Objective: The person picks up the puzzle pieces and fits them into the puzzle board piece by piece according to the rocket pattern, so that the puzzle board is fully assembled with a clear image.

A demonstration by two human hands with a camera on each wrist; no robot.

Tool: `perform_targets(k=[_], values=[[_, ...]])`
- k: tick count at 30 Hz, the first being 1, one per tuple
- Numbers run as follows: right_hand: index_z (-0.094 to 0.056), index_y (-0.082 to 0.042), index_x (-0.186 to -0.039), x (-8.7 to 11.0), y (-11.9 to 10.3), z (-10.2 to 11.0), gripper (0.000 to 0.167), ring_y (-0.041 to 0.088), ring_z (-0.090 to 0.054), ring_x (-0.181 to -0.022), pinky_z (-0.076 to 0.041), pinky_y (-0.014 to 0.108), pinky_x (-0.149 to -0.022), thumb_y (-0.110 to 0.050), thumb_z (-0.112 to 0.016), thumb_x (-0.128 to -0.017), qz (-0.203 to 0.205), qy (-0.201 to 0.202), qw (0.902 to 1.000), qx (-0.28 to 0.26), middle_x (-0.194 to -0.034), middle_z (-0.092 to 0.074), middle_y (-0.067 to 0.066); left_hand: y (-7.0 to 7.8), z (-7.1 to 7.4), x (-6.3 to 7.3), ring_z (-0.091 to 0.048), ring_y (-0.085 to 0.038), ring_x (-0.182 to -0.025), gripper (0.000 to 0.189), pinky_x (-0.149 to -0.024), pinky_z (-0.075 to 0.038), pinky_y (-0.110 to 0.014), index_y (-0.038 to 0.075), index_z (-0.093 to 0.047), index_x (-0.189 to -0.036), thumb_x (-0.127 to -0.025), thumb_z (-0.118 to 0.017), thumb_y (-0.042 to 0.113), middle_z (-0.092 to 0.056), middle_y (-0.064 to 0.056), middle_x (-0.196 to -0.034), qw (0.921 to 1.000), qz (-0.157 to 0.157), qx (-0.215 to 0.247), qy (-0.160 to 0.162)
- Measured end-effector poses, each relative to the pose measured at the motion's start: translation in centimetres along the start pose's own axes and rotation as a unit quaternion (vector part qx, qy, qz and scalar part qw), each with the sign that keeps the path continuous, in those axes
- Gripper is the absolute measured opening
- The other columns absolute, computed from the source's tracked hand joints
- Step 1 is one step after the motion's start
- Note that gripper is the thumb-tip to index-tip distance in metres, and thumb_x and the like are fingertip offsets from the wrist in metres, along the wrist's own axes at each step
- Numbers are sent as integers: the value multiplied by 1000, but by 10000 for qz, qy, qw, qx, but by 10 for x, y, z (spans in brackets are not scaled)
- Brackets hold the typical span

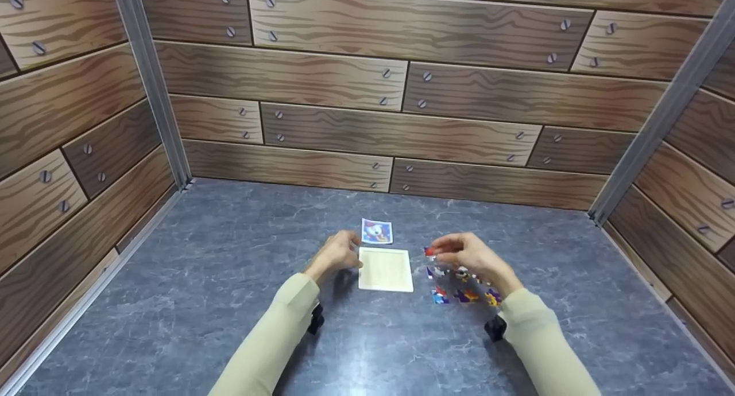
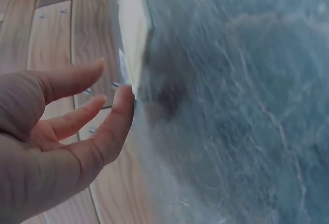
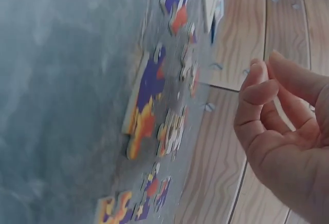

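Observation:
A pale square puzzle tray (image 1: 386,270) lies flat on the table between the two hands. My left hand (image 1: 343,251) is at its left side, and in the left wrist view a fingertip (image 2: 123,93) meets the tray's edge while the thumb stands apart. To the right, my right hand (image 1: 468,255) hovers over several colourful jigsaw pieces (image 1: 466,296). Its thumb and fingers pinch together around a thin pale edge (image 3: 283,113), which looks like a jigsaw piece seen edge-on; its printed face is hidden. A red piece (image 1: 429,251) shows right by the fingertips.
Behind the tray lies a small picture card (image 1: 376,232) with a white cartoon figure. The grey marbled table (image 1: 258,241) is bounded by wood-print walls (image 1: 321,160) at the back and both sides. More jigsaw pieces (image 3: 146,82) lie in loose rows below the right hand.

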State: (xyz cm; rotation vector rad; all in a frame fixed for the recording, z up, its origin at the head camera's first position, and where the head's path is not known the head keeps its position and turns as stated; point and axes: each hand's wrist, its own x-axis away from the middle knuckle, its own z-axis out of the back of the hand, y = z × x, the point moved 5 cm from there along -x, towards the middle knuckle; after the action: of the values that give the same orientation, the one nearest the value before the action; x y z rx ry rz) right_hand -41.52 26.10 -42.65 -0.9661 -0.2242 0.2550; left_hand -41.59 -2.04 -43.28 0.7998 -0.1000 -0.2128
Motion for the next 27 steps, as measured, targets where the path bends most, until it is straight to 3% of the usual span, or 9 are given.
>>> perform_targets(k=[5,13,21,27], values=[[-64,2,-121,-16,-1,5,32,20,-62,-86,-53,32,-70,-8,-68,-90,104,-129,9990,406,-112,-69,19,-5,-4,-8,-63,-22,-84,54,-79,-55,-34,-2,-61,-120,-70,-80,-4,-65,-17,-110,9982,483,150,-327],[-63,7,-121,-37,-2,4,34,14,-64,-91,-55,42,-88,-3,-67,-89,167,-379,9986,322,-116,-67,24,-5,-6,-12,-55,-29,-113,62,-102,-45,-40,1,-57,-121,-67,-87,3,-60,-16,-124,9968,493,-291,-561],[-66,4,-119,-40,4,9,32,18,-62,-90,-54,46,-89,-4,-68,-89,-9,-304,9987,417,-116,-66,21,-7,-13,-11,-53,-23,-102,60,-99,-46,-38,0,-56,-117,-66,-88,2,-61,-15,-117,9961,291,-311,-774],[-66,5,-117,-40,16,9,30,16,-61,-86,-55,43,-85,-3,-67,-89,-127,-333,9985,404,-112,-67,19,-9,-19,-10,-56,-28,-111,60,-101,-45,-39,2,-57,-117,-66,-89,5,-61,-16,-119,9949,213,-610,-770]])
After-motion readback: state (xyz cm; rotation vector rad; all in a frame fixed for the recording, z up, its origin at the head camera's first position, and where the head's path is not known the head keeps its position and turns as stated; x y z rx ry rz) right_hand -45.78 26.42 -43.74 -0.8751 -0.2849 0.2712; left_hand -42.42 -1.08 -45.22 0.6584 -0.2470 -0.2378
